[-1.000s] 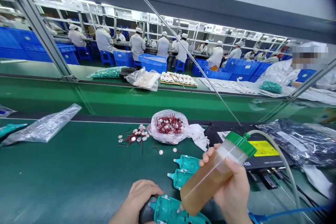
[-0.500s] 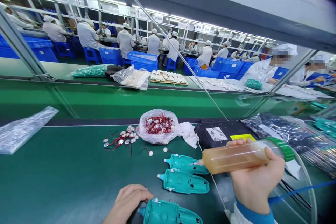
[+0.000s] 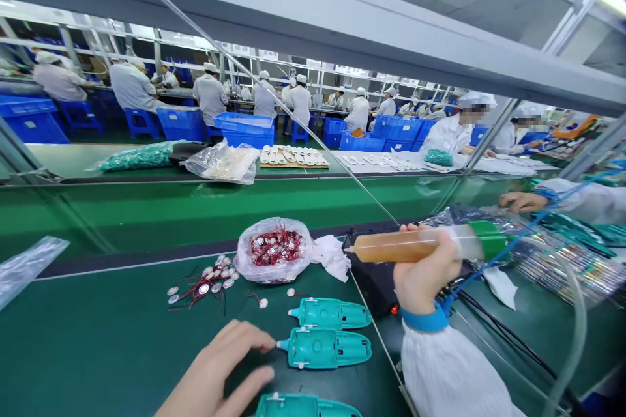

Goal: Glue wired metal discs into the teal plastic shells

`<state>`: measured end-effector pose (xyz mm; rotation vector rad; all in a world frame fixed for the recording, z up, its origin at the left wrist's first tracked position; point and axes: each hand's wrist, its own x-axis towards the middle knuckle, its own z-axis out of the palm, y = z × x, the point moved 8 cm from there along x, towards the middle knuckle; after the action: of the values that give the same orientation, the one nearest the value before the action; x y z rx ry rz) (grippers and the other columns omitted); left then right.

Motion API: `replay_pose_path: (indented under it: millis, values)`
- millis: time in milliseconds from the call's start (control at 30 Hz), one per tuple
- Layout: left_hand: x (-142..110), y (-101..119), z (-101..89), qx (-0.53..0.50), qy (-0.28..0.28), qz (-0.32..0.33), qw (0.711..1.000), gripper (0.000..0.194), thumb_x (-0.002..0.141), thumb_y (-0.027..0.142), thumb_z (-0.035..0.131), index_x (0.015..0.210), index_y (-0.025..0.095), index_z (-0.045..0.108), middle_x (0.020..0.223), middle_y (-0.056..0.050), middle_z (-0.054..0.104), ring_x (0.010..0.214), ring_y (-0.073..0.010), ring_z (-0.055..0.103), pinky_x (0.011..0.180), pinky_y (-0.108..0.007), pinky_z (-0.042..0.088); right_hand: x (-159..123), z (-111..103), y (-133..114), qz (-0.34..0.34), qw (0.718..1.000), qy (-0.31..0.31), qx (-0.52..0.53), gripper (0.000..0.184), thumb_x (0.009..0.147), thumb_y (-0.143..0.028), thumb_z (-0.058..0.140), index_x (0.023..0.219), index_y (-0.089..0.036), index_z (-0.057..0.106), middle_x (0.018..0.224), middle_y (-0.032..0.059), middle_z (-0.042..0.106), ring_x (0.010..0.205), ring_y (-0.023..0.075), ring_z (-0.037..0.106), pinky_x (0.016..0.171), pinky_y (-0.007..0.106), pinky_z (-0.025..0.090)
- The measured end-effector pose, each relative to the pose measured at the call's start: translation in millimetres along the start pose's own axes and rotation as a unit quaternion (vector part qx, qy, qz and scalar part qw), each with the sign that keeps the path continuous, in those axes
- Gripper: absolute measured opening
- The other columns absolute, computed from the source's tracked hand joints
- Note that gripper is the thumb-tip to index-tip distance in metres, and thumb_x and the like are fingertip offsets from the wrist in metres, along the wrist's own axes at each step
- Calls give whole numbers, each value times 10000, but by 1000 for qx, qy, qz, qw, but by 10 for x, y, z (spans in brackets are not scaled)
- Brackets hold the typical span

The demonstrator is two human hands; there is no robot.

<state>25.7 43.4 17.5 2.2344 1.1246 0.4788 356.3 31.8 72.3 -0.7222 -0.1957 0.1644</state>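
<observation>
Syringe barrel (image 3: 386, 246) partly hidden behind right hand (image 3: 423, 273).

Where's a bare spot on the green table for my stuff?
The green mat is bare left of the wired discs and left hand, below the clear bag. Crowded: around the teal housings, the bag of discs and the black box.

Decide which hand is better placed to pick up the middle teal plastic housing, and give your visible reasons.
Left, most likely. The left hand is empty and open, its fingertips just beside the middle teal plastic housing. The right hand is gripping an amber-filled syringe and sits farther away.
</observation>
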Motion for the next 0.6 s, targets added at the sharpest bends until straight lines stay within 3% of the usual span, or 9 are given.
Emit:
replay_pose_path:
  millis: [100, 200, 300, 367, 467, 600]
  values:
    - [469, 549, -165, 93, 12, 74, 993, 172, 907, 248, 480, 890, 257, 651, 888, 10, 670, 830, -178, 617, 738, -259, 496, -32, 58, 84, -18, 1000, -8, -11, 187, 686, -314, 614, 790, -193, 519, 703, -22, 567, 631, 157, 607, 697, 365, 555]
    - [963, 856, -113, 269, 29, 92, 958, 145, 850, 108, 549, 830, 180, 673, 864, -47, 673, 871, -229, 595, 787, -352, 469, -63, 36, 155, -30, 999, -8, -23, 240, 706, -342, 642, 839, -185, 518, 744, -14, 594, 679, 159, 623, 759, 379, 544]
    - [1350, 883, 21, 320, 57, 77, 943, 96, 828, 88, 592, 800, 117, 678, 938, -119, 658, 989, -298, 559, 821, -443, 440, -76, 4, 202, -35, 999, -11, -38, 270, 716, -342, 661, 875, -181, 513, 779, -4, 617, 715, 161, 633, 808, 390, 529]
    - [1519, 816, 124, 340, 67, 64, 936, 76, 844, 138, 609, 794, 123, 665, 936, -87, 655, 1002, -273, 564, 830, -445, 447, -75, -8, 229, -35, 998, -15, -49, 293, 715, -345, 674, 891, -175, 513, 797, 7, 629, 727, 168, 638, 821, 400, 521]
    - [1668, 702, 235, 355, 77, 48, 931, 117, 859, 244, 627, 806, 141, 639, 926, -30, 651, 975, -217, 588, 849, -426, 460, -68, -13, 265, -34, 997, -24, -68, 306, 714, -370, 687, 874, -157, 536, 798, 38, 645, 732, 189, 641, 825, 421, 512]
    - [1752, 626, 310, 357, 87, 42, 929, 157, 865, 281, 622, 798, 140, 630, 906, -24, 653, 952, -209, 602, 849, -423, 466, -61, -26, 288, -37, 995, -31, -89, 323, 716, -404, 688, 871, -150, 560, 821, 76, 666, 783, 216, 641, 847, 439, 494]
